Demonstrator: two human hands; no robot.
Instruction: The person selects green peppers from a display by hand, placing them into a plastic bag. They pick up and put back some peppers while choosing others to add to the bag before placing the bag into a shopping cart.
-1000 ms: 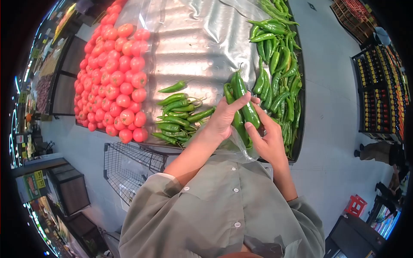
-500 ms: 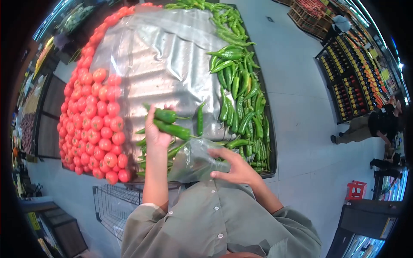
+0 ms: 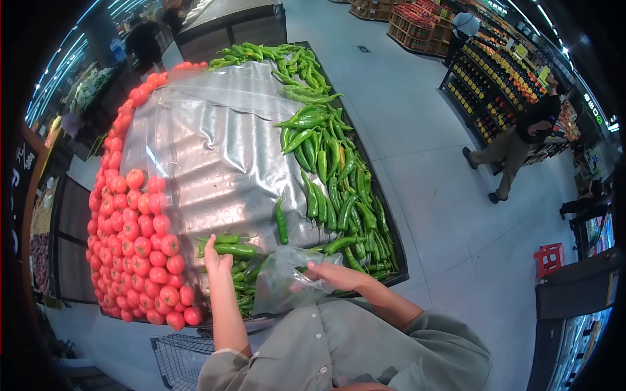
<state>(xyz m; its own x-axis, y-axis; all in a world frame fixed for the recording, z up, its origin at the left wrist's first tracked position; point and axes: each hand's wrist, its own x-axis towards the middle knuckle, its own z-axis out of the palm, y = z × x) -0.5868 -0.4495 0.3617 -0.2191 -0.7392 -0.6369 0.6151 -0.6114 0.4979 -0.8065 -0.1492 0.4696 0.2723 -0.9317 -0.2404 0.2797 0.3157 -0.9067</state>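
Long green peppers (image 3: 236,250) lie across my left hand (image 3: 219,258), whose fingers are partly hidden behind them; they poke out to its right. My right hand (image 3: 336,276) grips a clear plastic bag (image 3: 277,287) in front of my shirt, its fingertips at the bag's upper right side. Loose green peppers (image 3: 244,277) lie under and beside the bag, between my hands. Beyond them, one single pepper (image 3: 282,223) rests on the bare silvery liner (image 3: 215,150) of the display.
Stacked tomatoes (image 3: 140,251) line the display's left side, and piled green peppers (image 3: 352,202) its right side. A wire cart (image 3: 179,362) stands at lower left. To the right, a person (image 3: 521,137) is near a bottle shelf (image 3: 482,91); a red basket (image 3: 549,259) sits farther down.
My view has tilted up, so the display sits lower in it. My left hand has lowered slightly with the peppers. My right hand has closed in on the bag. The person at right has moved.
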